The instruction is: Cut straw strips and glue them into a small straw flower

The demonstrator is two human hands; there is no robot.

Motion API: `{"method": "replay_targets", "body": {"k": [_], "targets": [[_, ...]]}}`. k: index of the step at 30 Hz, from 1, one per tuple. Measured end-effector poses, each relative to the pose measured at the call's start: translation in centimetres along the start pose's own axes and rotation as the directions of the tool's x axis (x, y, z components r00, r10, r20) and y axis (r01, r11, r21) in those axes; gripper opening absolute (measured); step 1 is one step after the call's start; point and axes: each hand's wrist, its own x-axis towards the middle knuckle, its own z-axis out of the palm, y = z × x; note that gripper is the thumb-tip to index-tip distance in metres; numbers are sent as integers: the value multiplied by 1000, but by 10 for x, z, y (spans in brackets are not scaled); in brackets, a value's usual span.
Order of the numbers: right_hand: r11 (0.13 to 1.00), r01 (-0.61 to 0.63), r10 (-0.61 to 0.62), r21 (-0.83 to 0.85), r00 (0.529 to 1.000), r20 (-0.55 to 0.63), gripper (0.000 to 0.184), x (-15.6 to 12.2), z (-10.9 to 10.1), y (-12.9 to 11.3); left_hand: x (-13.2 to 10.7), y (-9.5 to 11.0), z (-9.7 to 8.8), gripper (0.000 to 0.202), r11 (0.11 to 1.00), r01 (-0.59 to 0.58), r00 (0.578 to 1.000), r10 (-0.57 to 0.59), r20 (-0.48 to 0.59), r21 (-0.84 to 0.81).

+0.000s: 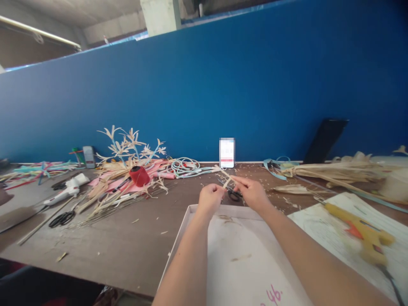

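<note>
Broadly, a blue wall (223,85) filled the far side from nine o'clock round to three. Under it ran the brown table (127,250), littered with pale scraps. At six o'clock, nearest the person, lay a white tray (242,263), with both forearms reaching over it. At four o'clock lay a white board (321,221) with a yellow glue gun (363,236) on it. At two o'clock a straw bundle (334,172) lay across the table, and behind it a dark slab (323,140) leaned on the wall. At ten o'clock sat a straw heap (108,191) topped with paper flowers (127,146) and a red spool (139,175), with a coiled cord (183,165) just beside it. Further out toward nine o'clock lay a white glue gun (65,191) and black scissors (62,219). At twelve o'clock a phone (227,152) stood against the wall.

The left hand (208,199) and right hand (253,193) met over the tray's far rim, each closed in a pinch on a thin pale strip (227,180), which rose between them, just below the phone. Small scissors (234,194) showed between the hands under the strip; whether either hand held them could not be told.
</note>
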Motion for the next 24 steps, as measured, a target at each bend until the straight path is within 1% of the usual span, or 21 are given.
{"method": "replay_targets", "body": {"k": [1,2,3,4,6,7,8,9,10,11,14,17,20,24], "targets": [[999,-42,43,29,998,-47,36,2,-4,2,-1,1,0,17,999,36,999,-36,14,-32],[992,-83,89,97,994,-67,39,4,-8,3,-1,2,0,17,996,72,997,-70,20,-59],[975,-115,127,190,990,-54,44,5,-10,3,-1,2,0,17,992,101,995,-99,21,-82],[947,-141,150,290,989,-6,50,4,-12,2,0,2,0,17,988,120,993,-119,18,-98],[879,-203,139,432,975,174,59,1,-11,-3,1,1,0,17,986,124,992,-123,15,-110],[858,-239,116,454,952,282,61,-2,-9,-6,2,0,0,17,989,108,994,-107,17,-103],[853,-270,91,447,920,381,61,-5,-7,-9,3,-2,0,16,993,82,997,-80,18,-87],[860,-286,71,424,888,454,60,-7,-4,-11,4,-4,0,15,997,48,999,-47,16,-61],[873,-283,58,398,869,491,58,-9,-1,-12,4,-5,0,15,1000,8,1000,-8,13,-30],[888,-266,50,375,866,498,56,-10,2,-13,5,-6,0,15,999,-33,999,33,9,3],[927,-200,49,318,903,426,47,-10,7,-13,4,-7,0,16,989,-126,992,125,7,80],[952,-154,53,265,934,354,42,-7,8,-10,1,-4,0,18,979,-156,987,158,-5,134],[965,-119,59,235,967,248,40,-3,7,-5,-2,0,0,16,976,-141,989,146,-15,165],[963,-165,150,214,985,82,39,4,-1,8,-6,6,-5,16,983,-83,997,83,5,166]]}}
